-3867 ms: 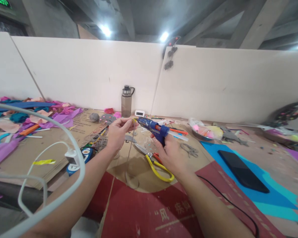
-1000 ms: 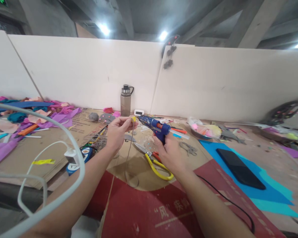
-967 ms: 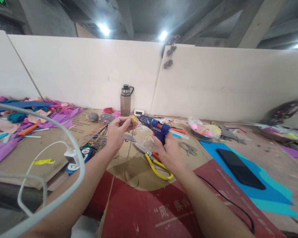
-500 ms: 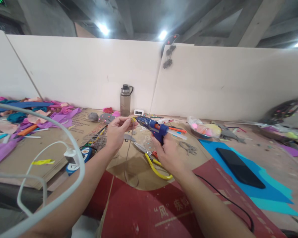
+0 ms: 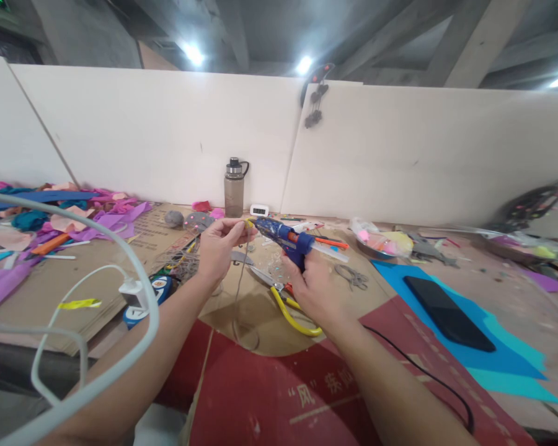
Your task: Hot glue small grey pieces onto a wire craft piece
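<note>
My right hand is wrapped round the handle of a blue hot glue gun, which has a clear glue stick poking from its back. The gun's nozzle meets a small yellow piece pinched in the fingertips of my left hand. From those fingers a thin grey cord hangs down in a loop to the cardboard. Below the gun lie scissors with yellow handles, partly hidden by my right hand. The exact kind of the yellow piece is too small to make out.
A water bottle and a small digital clock stand at the back. On the right a black phone rests on blue sheets. Colourful scraps pile up at left. A white cable arcs across the left foreground.
Almost nothing differs. Both hands keep the glue gun's nozzle against the yellow piece, and the view has shifted very slightly.
</note>
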`<state>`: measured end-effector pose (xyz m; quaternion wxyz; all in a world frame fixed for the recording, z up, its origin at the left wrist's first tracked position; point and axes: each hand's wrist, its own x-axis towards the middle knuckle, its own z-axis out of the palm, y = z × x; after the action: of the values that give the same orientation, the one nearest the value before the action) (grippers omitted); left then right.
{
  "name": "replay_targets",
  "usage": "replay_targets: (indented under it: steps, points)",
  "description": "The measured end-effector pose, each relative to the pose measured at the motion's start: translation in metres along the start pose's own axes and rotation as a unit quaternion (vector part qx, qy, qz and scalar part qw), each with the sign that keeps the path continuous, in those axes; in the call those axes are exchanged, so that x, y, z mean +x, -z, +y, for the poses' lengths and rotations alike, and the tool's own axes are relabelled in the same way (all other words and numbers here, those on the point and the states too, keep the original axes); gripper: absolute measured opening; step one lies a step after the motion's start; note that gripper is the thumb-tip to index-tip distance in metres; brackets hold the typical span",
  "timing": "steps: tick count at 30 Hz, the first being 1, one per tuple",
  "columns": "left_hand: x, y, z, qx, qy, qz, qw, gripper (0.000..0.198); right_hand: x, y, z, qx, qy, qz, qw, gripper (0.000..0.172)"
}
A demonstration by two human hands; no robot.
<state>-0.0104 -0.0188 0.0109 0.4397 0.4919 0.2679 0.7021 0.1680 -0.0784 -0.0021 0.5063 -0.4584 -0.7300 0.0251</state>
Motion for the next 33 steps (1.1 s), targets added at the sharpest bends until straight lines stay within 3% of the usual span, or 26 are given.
replay_targets:
  steps: [13, 19, 22, 26, 30, 33]
  points:
    - [0.000, 0.000, 0.000, 0.002, 0.012, 0.002, 1.000, 0.021, 0.002, 0.000, 0.001, 0.024, -0.023, 0.001, 0.999, 0.023]
    - [0.002, 0.000, 0.002, -0.031, 0.030, 0.000, 0.999, 0.018, 0.005, 0.003, 0.005, 0.064, -0.110, 0.009, 0.992, 0.023]
    - [0.004, 0.000, 0.002, -0.045, 0.042, 0.007, 0.998, 0.018, 0.011, 0.002, 0.017, 0.121, -0.186, -0.001, 0.975, 0.018]
    - [0.005, 0.000, 0.000, -0.046, 0.060, 0.010, 0.997, 0.022, 0.018, -0.006, 0.049, 0.199, -0.300, -0.067, 0.930, 0.009]
    - [0.003, -0.002, -0.002, -0.015, 0.053, -0.008, 0.998, 0.023, 0.019, -0.011, 0.082, 0.094, -0.365, -0.132, 0.917, 0.012]
    - [-0.002, -0.004, -0.001, 0.047, 0.024, -0.015, 0.999, 0.022, 0.018, -0.005, 0.089, 0.030, -0.356, -0.113, 0.927, 0.024]
